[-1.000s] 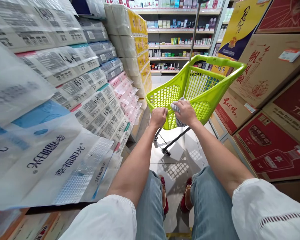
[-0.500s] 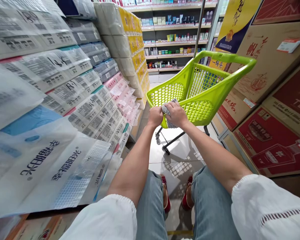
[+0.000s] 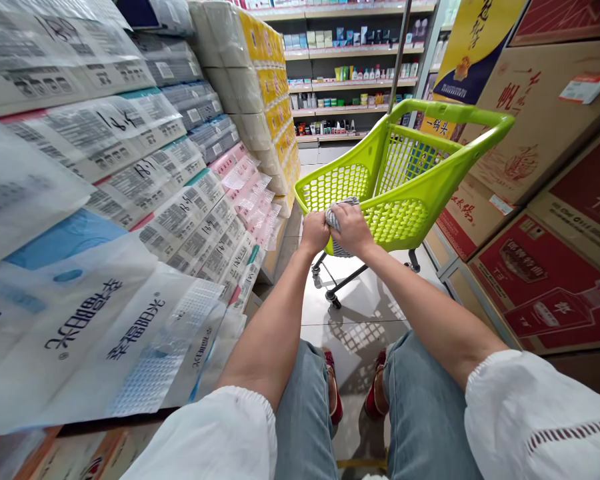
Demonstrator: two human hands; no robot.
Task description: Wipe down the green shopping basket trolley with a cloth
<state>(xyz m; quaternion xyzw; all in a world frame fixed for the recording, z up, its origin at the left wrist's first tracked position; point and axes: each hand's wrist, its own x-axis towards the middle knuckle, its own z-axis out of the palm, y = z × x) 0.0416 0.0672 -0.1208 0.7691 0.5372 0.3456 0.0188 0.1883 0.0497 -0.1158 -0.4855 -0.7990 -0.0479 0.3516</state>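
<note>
A bright green shopping cart (image 3: 405, 217) stands turned in the aisle, its near rim by my hands. My right hand (image 3: 351, 230) is closed on a grey striped cloth (image 3: 341, 248) at the near corner of the basket. Beside it, my left hand (image 3: 315, 232) is curled at the same corner, touching the cloth's edge; its fingers are closed, and what they grip is hidden. Part of the cloth hangs below my right hand against the basket's side. No goods show inside the basket.
Stacked plastic-wrapped paper packs (image 3: 150, 167) line the left side. Cardboard cartons (image 3: 550, 287) are stacked on the right. Shelves (image 3: 365, 87) with small bottles and boxes cross the back. A thin metal pole (image 3: 400, 57) rises behind the cart. Pale floor tiles (image 3: 310, 313) lie below.
The view has shifted very slightly. Both hands stay at the same corner of the cart, with the cloth in nearly the same place.
</note>
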